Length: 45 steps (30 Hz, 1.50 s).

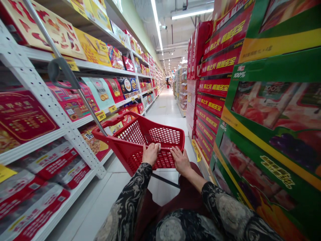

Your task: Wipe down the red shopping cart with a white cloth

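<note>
A red shopping basket (117, 147) with perforated walls sits directly ahead of the person, its near edge under both hands and most of its body reaching forward and to the left of them. Its interior, as far as it shows, holds nothing that can be made out. The left hand (150, 154) rests on the near edge with its fingers bent over it; a small whitish thing (159, 147) shows at the fingertips, but whether they pinch it cannot be told. The right hand (181, 161), just beside it, lies on the same edge, fingers slightly spread and fairly straight, thumb apart. Below the hands, a dark bar (165, 180) crosses under the basket.

Left of the hands, a slanting metal pole (87, 107) with a grey hooked grip (62, 72) reaches down to the basket's far-left corner. Beyond it, well to the left, white shelves (82, 125) carry boxed and bagged goods with yellow price tags. Close on the right of the hands rise stacked red cartons (213, 87) and, nearer the person, green cartons (250, 134) with fruit pictures. Ahead, past the basket, a pale tiled floor (167, 103) runs down the aisle.
</note>
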Available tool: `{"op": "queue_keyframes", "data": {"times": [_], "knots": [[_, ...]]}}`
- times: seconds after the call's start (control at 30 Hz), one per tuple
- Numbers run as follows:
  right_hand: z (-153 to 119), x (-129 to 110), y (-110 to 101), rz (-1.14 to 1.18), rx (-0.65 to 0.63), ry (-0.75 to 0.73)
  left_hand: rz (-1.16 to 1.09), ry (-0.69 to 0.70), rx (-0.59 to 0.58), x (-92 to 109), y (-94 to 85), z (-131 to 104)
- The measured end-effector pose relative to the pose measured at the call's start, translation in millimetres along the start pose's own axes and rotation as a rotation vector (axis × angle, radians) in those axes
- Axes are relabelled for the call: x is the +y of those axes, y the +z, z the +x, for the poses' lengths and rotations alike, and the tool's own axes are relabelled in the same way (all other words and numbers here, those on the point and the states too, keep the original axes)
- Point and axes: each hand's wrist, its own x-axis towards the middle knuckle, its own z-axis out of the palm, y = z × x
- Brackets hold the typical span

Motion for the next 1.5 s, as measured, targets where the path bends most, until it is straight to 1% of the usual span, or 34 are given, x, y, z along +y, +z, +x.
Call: {"op": "queue_keyframes", "data": {"times": [0.17,0.23,0.3,0.37,0.43,0.57,0.63,0.67,0.73,0.87,0.93,1.0,1.17,1.23,1.27,1.33,1.5], "knots": [[0,19,-5,-0.013,0.01,0.064,-0.025,0.056,0.003,11,-1.7,7],[3,21,-8,-0.008,0.008,0.113,-0.022,0.06,0.01,11,-0.6,9],[7,18,-9,0.006,0.009,0.166,0.003,0.035,0.024,3,1.2,9],[15,11,-10,0.033,0.008,0.186,0.05,-0.009,0.039,-12,1.3,6],[24,1,-9,0.062,-0.003,0.175,0.101,-0.066,0.046,-36,-2.5,0],[41,-15,-3,0.084,-0.053,0.179,0.2,-0.214,0.065,-89,-21.4,-13],[44,-19,-1,0.077,-0.076,0.185,0.242,-0.269,0.099,-105,-29.2,-19],[44,-21,-1,0.072,-0.082,0.187,0.256,-0.285,0.11,-108,-30.8,-21],[44,-24,-3,0.065,-0.092,0.186,0.263,-0.284,0.107,-104,-28.7,-23],[46,-35,-8,0.084,-0.094,0.125,0.226,-0.186,0.053,-75,-15.8,-20],[50,-40,-9,0.096,-0.083,0.1,0.214,-0.157,0.042,-69,-14.9,-18],[52,-43,-9,0.105,-0.072,0.098,0.226,-0.174,0.047,-78,-20.7,-18],[48,-42,-5,0.129,-0.064,0.119,0.302,-0.326,0.126,-123,-44.2,-26],[45,-41,-3,0.132,-0.069,0.123,0.309,-0.349,0.133,-129,-46.6,-28],[44,-40,-2,0.133,-0.071,0.122,0.306,-0.344,0.123,-127,-45.4,-27],[43,-40,-2,0.134,-0.072,0.122,0.29,-0.314,0.087,-115,-39.6,-25],[45,-41,-7,0.146,-0.058,0.111,0.211,-0.21,0.002,-60,-18.8,-16]]}}
